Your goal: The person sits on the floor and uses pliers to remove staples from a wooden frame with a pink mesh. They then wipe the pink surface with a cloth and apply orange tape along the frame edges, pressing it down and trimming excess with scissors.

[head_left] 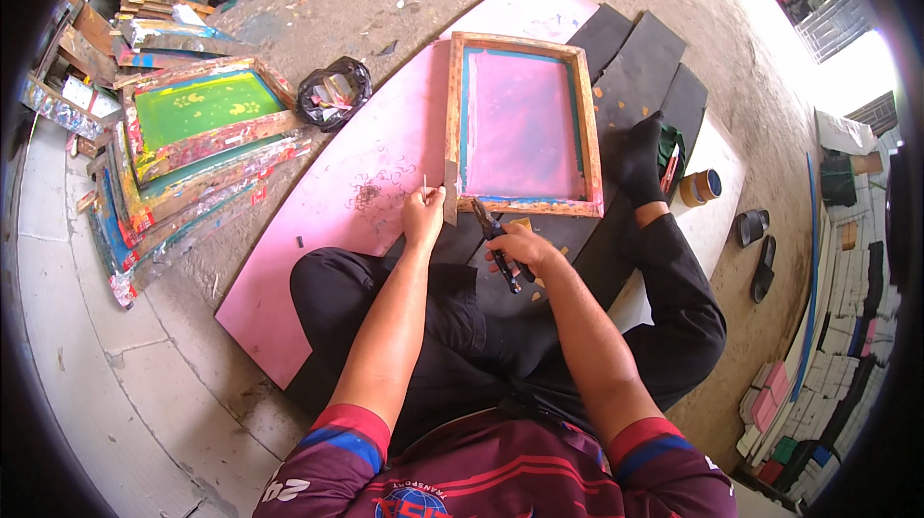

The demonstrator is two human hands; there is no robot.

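In front of me lies a wooden screen-printing frame [521,204], its pale pinkish mesh edged in teal. My left hand [423,218] is closed near its near left corner. A thin pale rod [424,185] sticks up from those fingers; its kind is unclear. Beside the fingertips a narrow flat brown strip [450,200] lies along the corner, and I cannot tell whether it is held. Pliers [489,222] with dark handles sit in my right hand [523,246], their jaws pointing at the frame's near edge. Small thin dark curled bits [368,194] are scattered on the pink sheet to the left.
The pink sheet [279,277] and dark boards [647,61] lie beneath the frame. Paint-stained frames [207,138] are stacked at left, near a black plastic bag [334,94]. A round can [701,188] stands right of my foot. Sandals [762,268] lie farther right.
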